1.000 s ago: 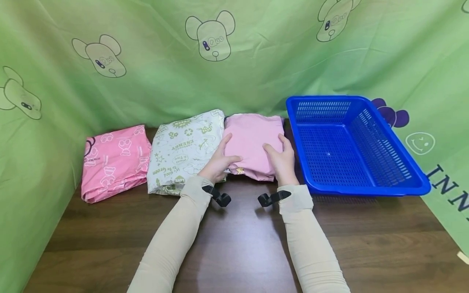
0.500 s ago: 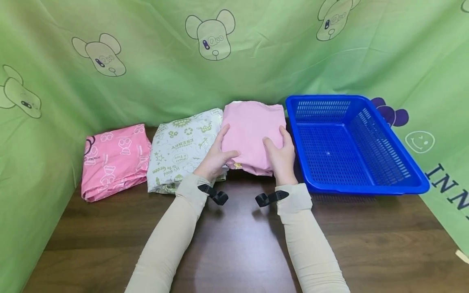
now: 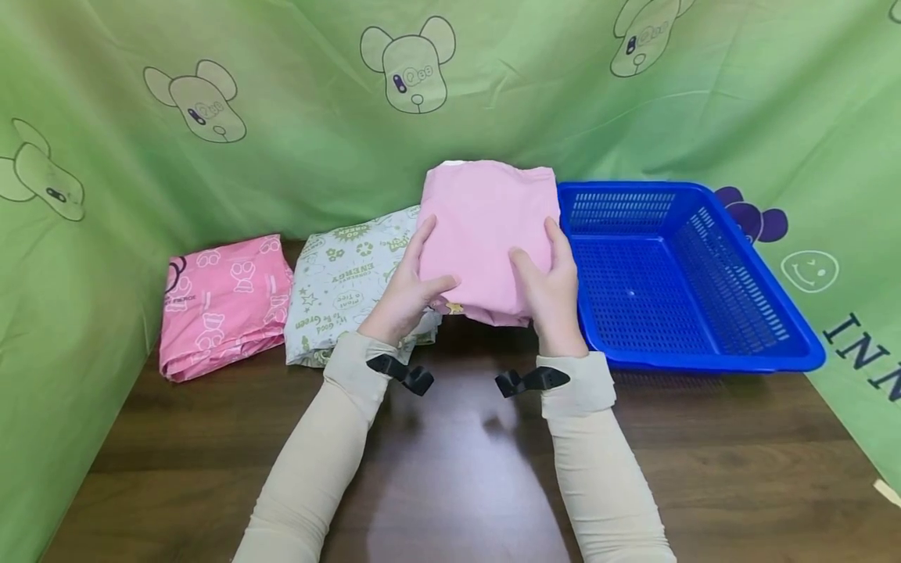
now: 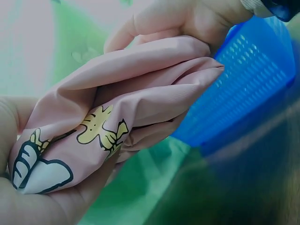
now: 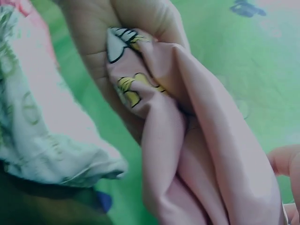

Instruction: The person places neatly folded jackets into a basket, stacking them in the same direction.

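Between my two hands is a light pink wrapped parcel (image 3: 489,234), held up off the table and tilted so its broad face shows. My left hand (image 3: 403,291) grips its left side, thumb over the near edge. On the opposite side my right hand (image 3: 552,293) grips it with the thumb on top. In the left wrist view the near end of the parcel (image 4: 154,89) shows folds and a yellow and white cartoon print. Just left lies a white parcel (image 3: 345,289) with green print, partly hidden by my left hand. A brighter pink parcel (image 3: 225,305) lies farther left.
A blue perforated plastic basket (image 3: 704,361) stands on the right, close to my right hand. A green printed cloth (image 3: 296,117) hangs behind and along the sides. The wooden table (image 3: 450,469) stretches toward me.
Both hands have raised the light pink parcel from the table, and it now sits higher in the head view. The other parcels and the basket have stayed in place.
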Action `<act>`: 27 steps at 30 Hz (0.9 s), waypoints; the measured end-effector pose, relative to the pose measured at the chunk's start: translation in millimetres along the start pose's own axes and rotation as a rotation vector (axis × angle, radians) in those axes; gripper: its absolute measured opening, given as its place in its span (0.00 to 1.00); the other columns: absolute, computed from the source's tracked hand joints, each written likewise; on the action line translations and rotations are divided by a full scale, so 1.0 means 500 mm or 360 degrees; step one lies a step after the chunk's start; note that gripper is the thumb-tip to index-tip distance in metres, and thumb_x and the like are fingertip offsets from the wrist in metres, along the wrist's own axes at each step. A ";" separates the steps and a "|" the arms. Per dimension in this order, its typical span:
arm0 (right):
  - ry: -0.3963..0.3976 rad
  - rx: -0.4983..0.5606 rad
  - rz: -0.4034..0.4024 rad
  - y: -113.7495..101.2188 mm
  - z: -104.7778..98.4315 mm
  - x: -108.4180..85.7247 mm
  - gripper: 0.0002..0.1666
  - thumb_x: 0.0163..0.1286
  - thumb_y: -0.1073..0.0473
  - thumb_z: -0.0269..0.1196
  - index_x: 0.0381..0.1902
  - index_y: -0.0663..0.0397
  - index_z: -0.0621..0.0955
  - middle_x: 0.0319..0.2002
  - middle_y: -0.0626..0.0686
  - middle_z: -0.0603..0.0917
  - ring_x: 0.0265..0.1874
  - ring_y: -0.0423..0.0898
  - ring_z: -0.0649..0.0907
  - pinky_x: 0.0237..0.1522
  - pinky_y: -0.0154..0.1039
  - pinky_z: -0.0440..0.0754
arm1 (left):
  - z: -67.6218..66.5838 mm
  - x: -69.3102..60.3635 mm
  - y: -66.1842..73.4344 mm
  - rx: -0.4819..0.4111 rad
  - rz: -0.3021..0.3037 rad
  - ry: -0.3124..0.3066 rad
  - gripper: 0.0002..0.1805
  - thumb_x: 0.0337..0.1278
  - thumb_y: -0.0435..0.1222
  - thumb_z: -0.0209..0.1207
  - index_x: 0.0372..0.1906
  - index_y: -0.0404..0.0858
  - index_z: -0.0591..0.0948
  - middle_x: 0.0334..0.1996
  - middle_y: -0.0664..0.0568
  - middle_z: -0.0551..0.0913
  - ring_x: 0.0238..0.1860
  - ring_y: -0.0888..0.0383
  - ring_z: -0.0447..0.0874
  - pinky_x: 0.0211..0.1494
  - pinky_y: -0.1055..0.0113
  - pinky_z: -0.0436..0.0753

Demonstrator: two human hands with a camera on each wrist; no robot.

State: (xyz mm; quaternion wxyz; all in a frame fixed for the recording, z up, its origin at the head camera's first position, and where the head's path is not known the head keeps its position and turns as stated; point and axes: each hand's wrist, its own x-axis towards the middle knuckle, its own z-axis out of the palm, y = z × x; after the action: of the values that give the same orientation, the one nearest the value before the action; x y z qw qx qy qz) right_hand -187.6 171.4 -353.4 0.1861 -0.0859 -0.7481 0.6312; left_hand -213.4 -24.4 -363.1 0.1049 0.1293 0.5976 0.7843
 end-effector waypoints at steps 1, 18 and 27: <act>-0.0007 0.0018 -0.0001 -0.007 -0.006 -0.001 0.43 0.68 0.54 0.65 0.79 0.44 0.63 0.77 0.49 0.63 0.74 0.46 0.62 0.75 0.43 0.59 | 0.005 -0.001 0.004 -0.0001 0.0014 -0.0005 0.55 0.55 0.17 0.57 0.81 0.59 0.52 0.74 0.45 0.57 0.23 0.56 0.78 0.18 0.68 0.79; -0.0024 0.0310 -0.0085 -0.104 -0.166 0.011 0.45 0.64 0.65 0.70 0.77 0.44 0.66 0.76 0.50 0.64 0.69 0.46 0.65 0.67 0.35 0.70 | 0.153 -0.007 0.041 -0.0031 0.0268 -0.0138 0.54 0.58 0.21 0.60 0.81 0.63 0.51 0.77 0.57 0.52 0.29 0.51 0.80 0.22 0.64 0.82; -0.0118 0.0559 -0.0067 -0.099 -0.288 0.038 0.44 0.64 0.74 0.68 0.75 0.43 0.71 0.76 0.53 0.63 0.70 0.46 0.64 0.51 0.24 0.79 | 0.252 0.010 0.004 0.0011 0.0362 -0.0252 0.53 0.63 0.25 0.61 0.81 0.65 0.49 0.78 0.60 0.50 0.29 0.55 0.83 0.28 0.55 0.88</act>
State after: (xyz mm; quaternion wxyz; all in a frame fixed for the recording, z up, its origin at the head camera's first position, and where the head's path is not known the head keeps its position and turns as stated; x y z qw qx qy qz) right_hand -144.2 300.5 -282.4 0.1837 -0.0129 -0.6343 0.7508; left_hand -176.9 91.6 -329.1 0.0619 0.2580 0.5716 0.7765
